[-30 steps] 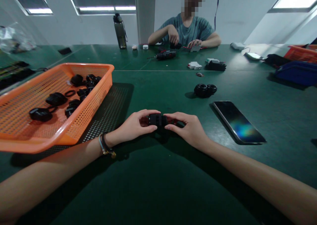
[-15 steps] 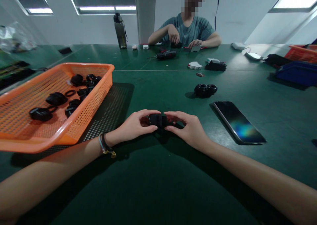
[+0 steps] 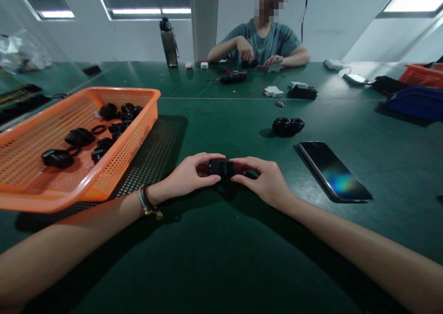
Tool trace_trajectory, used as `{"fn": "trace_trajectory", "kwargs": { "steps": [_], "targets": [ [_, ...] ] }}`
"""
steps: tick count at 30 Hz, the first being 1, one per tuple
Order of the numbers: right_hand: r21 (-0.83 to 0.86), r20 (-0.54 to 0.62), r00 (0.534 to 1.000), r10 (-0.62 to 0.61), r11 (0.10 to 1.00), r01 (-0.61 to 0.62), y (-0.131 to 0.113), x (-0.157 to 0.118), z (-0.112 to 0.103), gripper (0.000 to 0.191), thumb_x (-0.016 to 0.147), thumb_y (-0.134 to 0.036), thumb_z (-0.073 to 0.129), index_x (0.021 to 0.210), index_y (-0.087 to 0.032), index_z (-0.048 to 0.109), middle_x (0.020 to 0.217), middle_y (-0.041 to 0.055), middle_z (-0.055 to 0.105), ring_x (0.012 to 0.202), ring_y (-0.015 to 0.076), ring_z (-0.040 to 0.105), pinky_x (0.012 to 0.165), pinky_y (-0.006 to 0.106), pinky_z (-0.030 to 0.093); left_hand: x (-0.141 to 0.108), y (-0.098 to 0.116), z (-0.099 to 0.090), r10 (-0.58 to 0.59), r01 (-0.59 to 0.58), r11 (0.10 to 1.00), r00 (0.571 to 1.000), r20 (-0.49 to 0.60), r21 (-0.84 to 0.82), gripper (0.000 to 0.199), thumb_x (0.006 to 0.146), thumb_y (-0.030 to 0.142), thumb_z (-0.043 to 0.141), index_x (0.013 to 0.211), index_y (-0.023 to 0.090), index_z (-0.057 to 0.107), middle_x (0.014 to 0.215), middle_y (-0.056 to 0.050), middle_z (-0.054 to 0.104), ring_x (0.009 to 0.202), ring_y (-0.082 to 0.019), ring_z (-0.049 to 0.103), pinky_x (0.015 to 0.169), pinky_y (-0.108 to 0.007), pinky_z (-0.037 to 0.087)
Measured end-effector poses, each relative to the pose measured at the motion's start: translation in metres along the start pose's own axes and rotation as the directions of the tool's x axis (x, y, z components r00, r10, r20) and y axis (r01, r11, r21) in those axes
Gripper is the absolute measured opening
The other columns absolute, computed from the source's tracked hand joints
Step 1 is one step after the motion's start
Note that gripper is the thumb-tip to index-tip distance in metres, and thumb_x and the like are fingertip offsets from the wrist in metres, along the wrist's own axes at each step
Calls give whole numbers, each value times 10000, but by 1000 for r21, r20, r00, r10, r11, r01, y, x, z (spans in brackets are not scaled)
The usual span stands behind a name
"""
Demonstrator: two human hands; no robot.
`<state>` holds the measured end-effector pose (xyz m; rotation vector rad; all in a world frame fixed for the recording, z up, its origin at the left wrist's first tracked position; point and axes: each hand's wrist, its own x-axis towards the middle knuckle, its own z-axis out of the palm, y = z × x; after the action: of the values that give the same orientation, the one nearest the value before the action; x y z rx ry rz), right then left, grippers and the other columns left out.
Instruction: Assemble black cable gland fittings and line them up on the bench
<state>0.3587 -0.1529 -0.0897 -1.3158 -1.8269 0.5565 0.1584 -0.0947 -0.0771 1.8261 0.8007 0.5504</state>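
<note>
Just above the green table [image 3: 207,258], a black cylindrical fitting [image 3: 220,168] lies sideways between my two hands. My left hand [image 3: 194,170] pinches its left end, thumb below and fingers above. On the opposite end, the thumb and fingertips of my right hand [image 3: 261,178] close round it. The fitting has a ridged band near its middle; its ends are partly covered by my fingers. To the left, an orange perforated basket [image 3: 152,109] contains several similar black parts [image 3: 79,137] and a black ring [image 3: 98,129].
Black round parts [image 3: 288,126] and a smartphone [image 3: 334,170] lie to the right. Farther back are a power drill [image 3: 232,77], white pieces [image 3: 273,91], a bottle [image 3: 169,44] and a blue bin [image 3: 415,103]. A person [image 3: 265,42] sits opposite, hands on small parts.
Both hands keep their hold on the black fitting, almost unmoved. Slightly more of the fitting's right end shows beside my right fingertips. The whole view has shifted very slightly.
</note>
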Motion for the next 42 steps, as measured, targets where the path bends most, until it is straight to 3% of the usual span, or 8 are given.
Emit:
{"fn": "trace_trajectory", "kwargs": {
  "steps": [24,42],
  "targets": [
    [8,51,999,11,1000,-12,0,1,-1,279,714,-196,709,992,-218,713,860,31,735,749,174,673,692,318,543,0,-1,-1,7,-7,1000,1000,8,1,481,689,265,654,1149,137,591,1114,-87,628,895,-173,623,809,-302,511],
    [65,9,999,35,997,-36,2,0,2,268,698,-183,710,965,-207,698,867,25,737,736,169,673,710,329,556,-1,0,0,9,-9,1000,1000,6,14,481,695,258,653,1159,147,590,1120,-87,637,917,-181,627,818,-304,510]
  ]
}}
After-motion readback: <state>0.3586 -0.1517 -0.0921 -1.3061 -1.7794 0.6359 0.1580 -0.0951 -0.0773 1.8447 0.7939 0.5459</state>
